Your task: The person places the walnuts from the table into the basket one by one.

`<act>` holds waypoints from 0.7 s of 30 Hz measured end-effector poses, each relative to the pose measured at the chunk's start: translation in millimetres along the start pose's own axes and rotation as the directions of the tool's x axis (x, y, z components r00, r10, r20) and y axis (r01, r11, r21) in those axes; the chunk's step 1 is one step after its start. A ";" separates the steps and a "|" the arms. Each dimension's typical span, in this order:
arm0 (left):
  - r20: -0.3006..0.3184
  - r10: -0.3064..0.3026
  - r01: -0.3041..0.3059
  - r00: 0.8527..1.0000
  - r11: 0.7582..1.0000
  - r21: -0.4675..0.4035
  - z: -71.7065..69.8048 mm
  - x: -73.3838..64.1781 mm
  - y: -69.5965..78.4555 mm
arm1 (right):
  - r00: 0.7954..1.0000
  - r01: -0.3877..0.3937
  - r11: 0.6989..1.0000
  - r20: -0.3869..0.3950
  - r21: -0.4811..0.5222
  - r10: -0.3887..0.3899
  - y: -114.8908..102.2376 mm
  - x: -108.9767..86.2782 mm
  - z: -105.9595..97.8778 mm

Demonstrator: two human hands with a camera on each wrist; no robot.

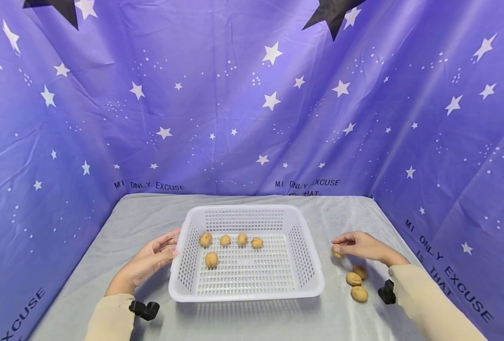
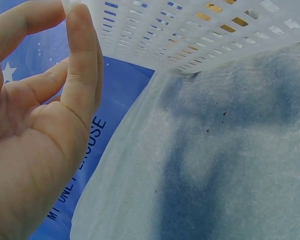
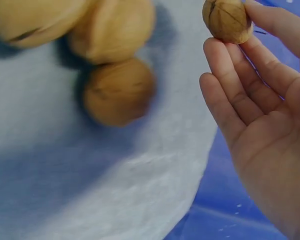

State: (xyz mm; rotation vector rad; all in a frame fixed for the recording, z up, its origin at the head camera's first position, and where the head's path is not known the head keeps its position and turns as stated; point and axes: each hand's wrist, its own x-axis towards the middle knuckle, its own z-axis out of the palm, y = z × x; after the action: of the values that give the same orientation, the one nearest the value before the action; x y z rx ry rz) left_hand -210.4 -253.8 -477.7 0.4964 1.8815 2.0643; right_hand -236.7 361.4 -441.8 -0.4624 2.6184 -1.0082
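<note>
My left hand point(image 1: 151, 258) pinches the left rim of a white plastic basket point(image 1: 245, 297), thumb and fingers meeting at its edge in the left wrist view. Inside the basket, toward its left and back, lie several walnuts, among them a front one point(image 1: 211, 259). To the right of the basket, my right hand point(image 1: 364, 247) holds a walnut point(image 3: 227, 21) between thumb and fingertips. Three more walnuts lie on the cloth near that wrist: one at the front point(image 1: 359, 294), one in the middle point(image 1: 354, 279) and one behind point(image 1: 360, 272).
A pale grey cloth point(image 1: 149, 213) covers the table. Purple curtains point(image 1: 217, 109) with stars and lettering stand behind it and at both sides. Each wrist wears a black camera mount, such as the left mount point(image 1: 144, 310).
</note>
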 end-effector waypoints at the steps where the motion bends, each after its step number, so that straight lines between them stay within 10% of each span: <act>1: 0.000 -0.001 0.001 1.000 1.000 0.001 -0.1 0.1 0.1 | 1.000 0.014 1.000 -0.002 -0.001 -0.014 -3.9 1.1 -2.3; 21: -0.003 -0.005 0.005 1.000 1.000 -0.010 -0.1 -0.2 -0.7 | 0.984 0.179 0.983 0.023 -0.037 -0.178 -96.7 49.3 -21.0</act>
State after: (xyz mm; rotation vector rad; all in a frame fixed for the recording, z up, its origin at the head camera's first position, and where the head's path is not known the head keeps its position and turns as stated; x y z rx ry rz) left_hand -210.2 -253.9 -478.4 0.4853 1.8718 2.0712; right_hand -271.1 286.4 -368.3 -0.7244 2.6201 -1.0013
